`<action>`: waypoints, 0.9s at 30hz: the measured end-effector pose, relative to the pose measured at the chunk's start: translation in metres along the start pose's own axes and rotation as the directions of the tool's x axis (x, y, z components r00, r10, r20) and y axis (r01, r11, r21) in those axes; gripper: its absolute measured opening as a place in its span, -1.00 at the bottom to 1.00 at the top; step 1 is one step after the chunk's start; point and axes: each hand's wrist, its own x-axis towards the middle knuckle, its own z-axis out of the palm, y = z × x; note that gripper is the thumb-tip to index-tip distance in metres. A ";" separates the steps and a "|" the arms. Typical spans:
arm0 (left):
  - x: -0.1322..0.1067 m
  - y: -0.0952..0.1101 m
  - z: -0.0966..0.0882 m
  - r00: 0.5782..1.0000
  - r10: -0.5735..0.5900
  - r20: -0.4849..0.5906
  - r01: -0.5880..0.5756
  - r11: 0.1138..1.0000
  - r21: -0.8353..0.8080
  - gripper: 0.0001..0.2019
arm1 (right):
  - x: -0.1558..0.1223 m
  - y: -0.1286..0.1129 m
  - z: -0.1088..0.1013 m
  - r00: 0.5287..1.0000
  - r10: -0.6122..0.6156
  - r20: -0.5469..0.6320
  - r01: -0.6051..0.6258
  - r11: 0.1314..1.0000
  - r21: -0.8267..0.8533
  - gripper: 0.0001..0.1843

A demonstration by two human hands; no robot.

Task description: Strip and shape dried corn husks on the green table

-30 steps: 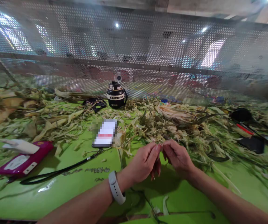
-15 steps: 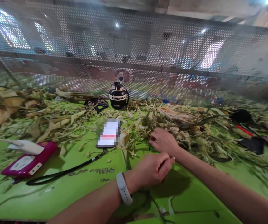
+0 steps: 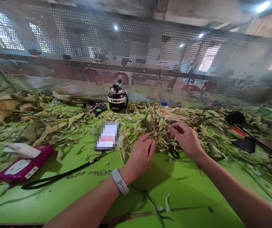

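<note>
My left hand (image 3: 140, 155), with a pale band on its wrist, reaches into the near edge of a pile of dry husk strips (image 3: 174, 123) on the green table (image 3: 79, 190); its fingers are curled into the strips. My right hand (image 3: 185, 137) lies on the same pile a little to the right, fingertips pinched on a few strips. A black loop, perhaps a scissors handle (image 3: 174, 152), lies on the table just below the right hand.
A phone (image 3: 107, 136) with a black lanyard (image 3: 62, 174) lies left of the hands. A magenta pack (image 3: 23, 166) sits at the far left. A black bottle (image 3: 117, 98) stands by the perforated metal screen (image 3: 136, 63). Dark tools (image 3: 241, 139) lie at right.
The hands first met fingertip to fingertip near me, then the right reached out to the pile; now both hands are forward in the husk strips.
</note>
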 end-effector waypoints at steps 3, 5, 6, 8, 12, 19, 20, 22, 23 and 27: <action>0.001 -0.008 0.004 0.992 -0.117 0.050 0.116 0.993 0.016 -0.67 | -0.008 0.003 -0.014 0.972 0.083 0.220 -0.106 0.990 0.092 -0.77; 0.002 -0.012 0.005 0.987 -0.144 0.068 0.143 0.989 0.020 -0.67 | -0.012 0.006 -0.026 0.799 0.076 0.596 -0.191 0.973 0.132 -0.76; 0.002 -0.012 0.005 0.987 -0.142 0.069 0.141 0.990 0.019 -0.67 | -0.014 0.009 -0.032 0.664 0.046 0.746 -0.228 0.963 0.143 -0.76; 0.001 -0.014 0.006 0.989 -0.131 0.066 0.130 0.991 0.013 -0.66 | -0.016 0.015 -0.040 0.475 -0.001 0.880 -0.288 0.945 0.157 -0.77; -0.002 -0.015 0.007 0.990 -0.129 0.062 0.129 0.992 0.007 -0.65 | -0.018 0.033 -0.045 0.473 0.017 0.881 -0.389 0.901 0.191 -0.72; -0.003 -0.014 0.005 0.992 -0.121 0.046 0.120 0.992 0.023 -0.67 | -0.024 0.042 -0.042 0.433 -0.019 0.901 -0.410 0.886 0.215 -0.75; -0.003 -0.013 0.004 0.992 -0.113 0.048 0.112 0.993 0.026 -0.68 | -0.024 0.040 -0.043 0.422 -0.020 0.906 -0.427 0.877 0.218 -0.75; -0.003 -0.010 0.003 0.994 -0.095 0.050 0.093 0.995 0.032 -0.68 | -0.024 0.039 -0.047 0.415 -0.016 0.910 -0.461 0.858 0.225 -0.76; -0.003 -0.009 0.002 0.995 -0.087 0.052 0.085 0.996 0.034 -0.68 | -0.024 0.039 -0.048 0.420 -0.014 0.907 -0.473 0.850 0.232 -0.77; -0.003 -0.008 0.002 0.995 -0.092 0.048 0.091 0.996 0.022 -0.69 | -0.023 0.045 -0.055 0.471 -0.018 0.882 -0.486 0.829 0.277 -0.79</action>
